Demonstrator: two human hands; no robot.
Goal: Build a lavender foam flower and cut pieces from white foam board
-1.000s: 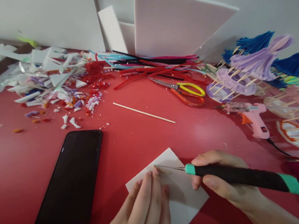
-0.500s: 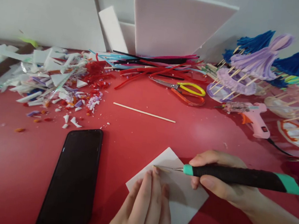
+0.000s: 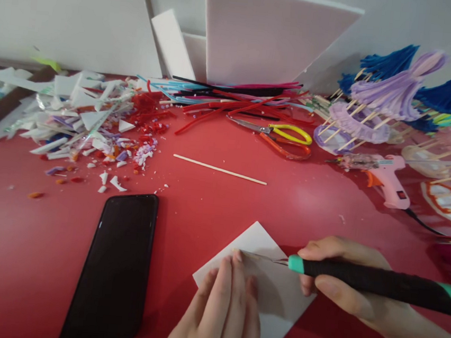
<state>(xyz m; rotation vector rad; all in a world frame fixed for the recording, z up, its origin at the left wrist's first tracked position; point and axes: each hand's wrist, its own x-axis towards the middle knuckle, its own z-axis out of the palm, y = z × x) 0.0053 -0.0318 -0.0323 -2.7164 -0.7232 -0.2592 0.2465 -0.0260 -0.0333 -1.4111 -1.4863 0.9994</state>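
My left hand [image 3: 224, 307] lies on a white board piece [image 3: 268, 300], its fingers stretched out and pressing down near the upper left edge. In my right hand [image 3: 345, 287] is a craft knife [image 3: 374, 281] with a black and green handle, its fingers closed around the front of the grip. The thin blade points left across the board, and its tip reaches close to my left fingertips. Something slim and pale lies along the blade there, too small to make out. My left hand covers the board's lower left part.
A black phone [image 3: 112, 269] lies at left. Beyond the board are a thin wooden stick [image 3: 219, 169], pliers [image 3: 288, 135] and pipe cleaners [image 3: 232, 98]. Foam scraps [image 3: 82, 118] are heaped at far left. A pink glue gun [image 3: 392, 179] and small craft models [image 3: 357, 123] stand right.
My right hand has drawn the craft knife to the right and slightly down, and its handle tilts more. My left hand stays on the board. The whole view has shifted slightly.
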